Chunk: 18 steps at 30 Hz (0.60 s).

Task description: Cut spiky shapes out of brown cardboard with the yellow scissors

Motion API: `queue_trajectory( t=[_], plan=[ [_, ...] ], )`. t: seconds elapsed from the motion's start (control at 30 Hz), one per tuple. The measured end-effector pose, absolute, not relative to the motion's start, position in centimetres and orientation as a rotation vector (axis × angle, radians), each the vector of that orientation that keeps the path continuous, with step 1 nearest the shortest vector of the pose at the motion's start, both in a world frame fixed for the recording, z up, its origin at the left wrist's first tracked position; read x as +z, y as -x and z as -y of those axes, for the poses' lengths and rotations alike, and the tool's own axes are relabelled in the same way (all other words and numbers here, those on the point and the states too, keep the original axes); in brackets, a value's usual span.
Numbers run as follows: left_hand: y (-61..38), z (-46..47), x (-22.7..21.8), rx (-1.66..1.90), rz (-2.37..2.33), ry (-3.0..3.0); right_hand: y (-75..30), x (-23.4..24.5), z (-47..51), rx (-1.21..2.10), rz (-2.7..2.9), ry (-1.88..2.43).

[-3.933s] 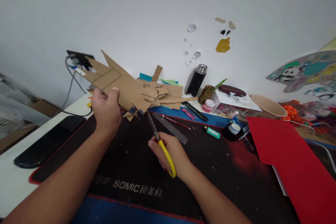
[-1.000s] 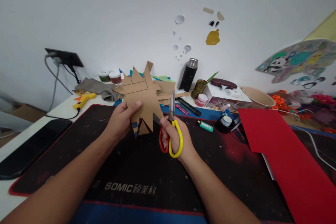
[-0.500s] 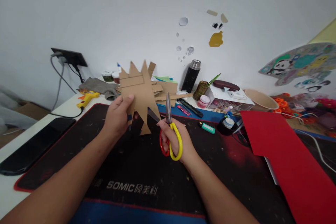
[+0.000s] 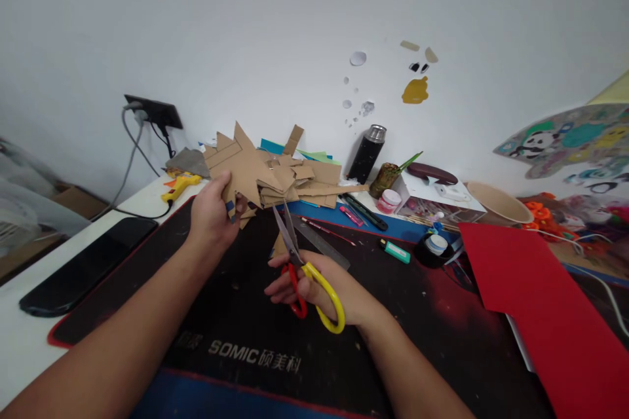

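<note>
two hands: left hand (image 4: 212, 211) snug round spiky cardboard (image 4: 240, 169), right hand (image 4: 335, 276) half-curled in glossy-looped steel scissors (image 4: 294, 253)

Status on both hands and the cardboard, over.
Left hand grips spiky cardboard piece. Right hand holds scissors, blades parted, apart from that piece. Ruler and pencil lie beyond the right hand.
</note>
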<state>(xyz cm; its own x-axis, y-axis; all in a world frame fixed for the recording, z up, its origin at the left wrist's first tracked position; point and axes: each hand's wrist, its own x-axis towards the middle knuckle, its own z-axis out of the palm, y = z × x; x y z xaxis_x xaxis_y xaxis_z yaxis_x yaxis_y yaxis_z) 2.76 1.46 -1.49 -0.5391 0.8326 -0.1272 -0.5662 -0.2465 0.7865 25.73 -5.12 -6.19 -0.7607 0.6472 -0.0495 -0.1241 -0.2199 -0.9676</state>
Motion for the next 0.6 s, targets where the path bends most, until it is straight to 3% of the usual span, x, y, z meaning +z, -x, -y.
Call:
queue_trajectory(
  t=[0.6],
  plan=[
    [-5.2,1.0,0.3,1.725,-1.099,-0.727,-24.8,-5.9,5.3,1.771,1.551,0.924]
  ],
)
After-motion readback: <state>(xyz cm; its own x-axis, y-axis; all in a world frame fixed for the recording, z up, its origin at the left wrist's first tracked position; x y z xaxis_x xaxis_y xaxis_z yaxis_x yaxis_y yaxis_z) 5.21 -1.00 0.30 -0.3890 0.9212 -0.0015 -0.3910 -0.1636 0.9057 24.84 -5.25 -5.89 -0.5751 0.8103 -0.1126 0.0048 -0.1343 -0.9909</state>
